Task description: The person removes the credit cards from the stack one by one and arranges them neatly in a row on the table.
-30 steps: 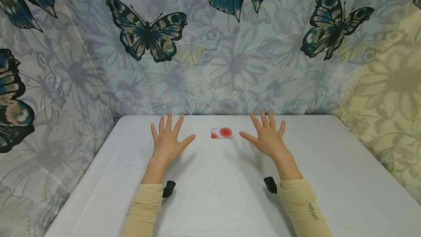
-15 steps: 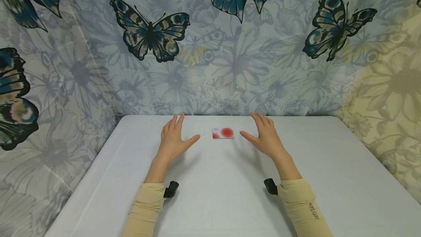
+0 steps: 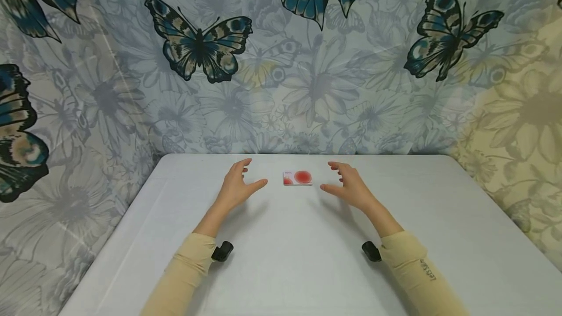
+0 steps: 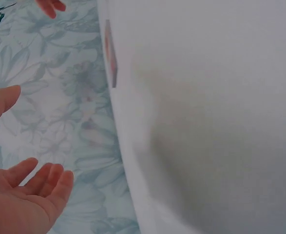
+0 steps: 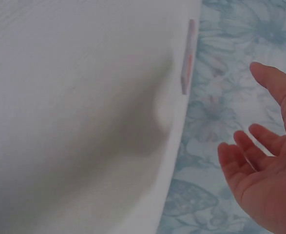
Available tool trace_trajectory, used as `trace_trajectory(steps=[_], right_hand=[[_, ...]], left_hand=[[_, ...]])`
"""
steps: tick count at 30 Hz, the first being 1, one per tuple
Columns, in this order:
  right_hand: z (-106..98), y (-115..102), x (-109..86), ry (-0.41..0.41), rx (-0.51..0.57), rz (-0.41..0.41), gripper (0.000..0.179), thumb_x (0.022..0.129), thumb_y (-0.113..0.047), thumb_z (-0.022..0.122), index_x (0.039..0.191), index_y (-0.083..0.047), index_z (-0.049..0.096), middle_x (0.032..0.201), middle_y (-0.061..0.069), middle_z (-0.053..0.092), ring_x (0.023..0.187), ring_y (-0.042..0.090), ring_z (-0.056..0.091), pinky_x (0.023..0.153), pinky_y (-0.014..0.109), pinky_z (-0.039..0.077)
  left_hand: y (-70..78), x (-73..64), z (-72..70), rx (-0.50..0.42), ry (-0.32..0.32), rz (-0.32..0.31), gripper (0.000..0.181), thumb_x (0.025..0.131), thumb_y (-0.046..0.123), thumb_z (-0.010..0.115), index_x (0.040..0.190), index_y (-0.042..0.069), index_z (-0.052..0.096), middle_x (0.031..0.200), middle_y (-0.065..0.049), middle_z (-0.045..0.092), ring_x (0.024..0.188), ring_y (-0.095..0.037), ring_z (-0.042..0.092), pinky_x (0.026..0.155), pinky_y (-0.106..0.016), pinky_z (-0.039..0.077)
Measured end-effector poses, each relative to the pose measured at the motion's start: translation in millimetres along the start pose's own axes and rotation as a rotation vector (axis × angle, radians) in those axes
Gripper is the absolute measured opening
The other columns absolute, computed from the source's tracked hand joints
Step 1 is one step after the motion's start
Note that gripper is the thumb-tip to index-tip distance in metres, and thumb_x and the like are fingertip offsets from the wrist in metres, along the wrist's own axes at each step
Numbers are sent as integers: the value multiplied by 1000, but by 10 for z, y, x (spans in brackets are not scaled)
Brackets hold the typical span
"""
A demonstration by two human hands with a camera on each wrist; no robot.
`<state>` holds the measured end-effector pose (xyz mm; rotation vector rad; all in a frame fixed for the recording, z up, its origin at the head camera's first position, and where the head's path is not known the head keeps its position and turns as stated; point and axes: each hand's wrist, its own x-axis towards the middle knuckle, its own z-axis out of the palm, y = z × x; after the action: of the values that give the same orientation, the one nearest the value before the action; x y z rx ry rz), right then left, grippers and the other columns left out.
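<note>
A small flat box (image 3: 297, 178), white and pink with a red disc printed on it, lies near the far edge of the white table. To its left hovers my left hand (image 3: 237, 184), palm turned inward, thumb apart from loosely bent fingers, holding nothing. On the other side my right hand (image 3: 351, 184) mirrors it, also holding nothing. Both hands are apart from the box, their shadows falling on the tabletop. In the left wrist view the box (image 4: 110, 53) shows edge-on, and the right wrist view has the box (image 5: 188, 57) at a similar slant.
The white table (image 3: 290, 257) stretches toward me, with its far edge close to a butterfly-and-flower patterned cloth (image 3: 307, 87). Black wrist cameras sit on the left sleeve (image 3: 180, 272) and the right sleeve (image 3: 421, 272).
Both hands have rolled from palms down with spread fingers to palms facing inward, and the fingers have bent a little. The left hand has shifted slightly right. The box stays put.
</note>
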<state>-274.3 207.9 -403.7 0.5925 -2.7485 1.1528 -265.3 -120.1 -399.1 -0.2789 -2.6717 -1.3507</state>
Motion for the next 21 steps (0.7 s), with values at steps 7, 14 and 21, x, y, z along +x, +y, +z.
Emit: trace_trajectory(steps=[7,14,21], right_hand=[[49,78,77,-60,31,-17,66,86,-19,77,139,5,45,131,27,50,115,43,47,94,51,44],[35,118,180,-115,53,27,63,86,-19,76,137,4,47,129,25,52,115,41,48,95,50,44],[87,192,290,-174,64,64,60,87,-23,75,135,3,49,128,22,53,113,36,49,94,46,45]], left_hand=[[-50,78,55,-82,-52,-20,73,82,32,79,141,4,46,135,-17,52,117,-34,53,96,-44,45],[-65,173,127,-51,-133,-17,72,80,26,81,140,3,48,134,-16,54,115,-28,54,97,-40,46],[-122,271,242,-16,-224,59,69,80,21,82,138,-1,49,130,-18,55,112,-29,55,95,-37,47]])
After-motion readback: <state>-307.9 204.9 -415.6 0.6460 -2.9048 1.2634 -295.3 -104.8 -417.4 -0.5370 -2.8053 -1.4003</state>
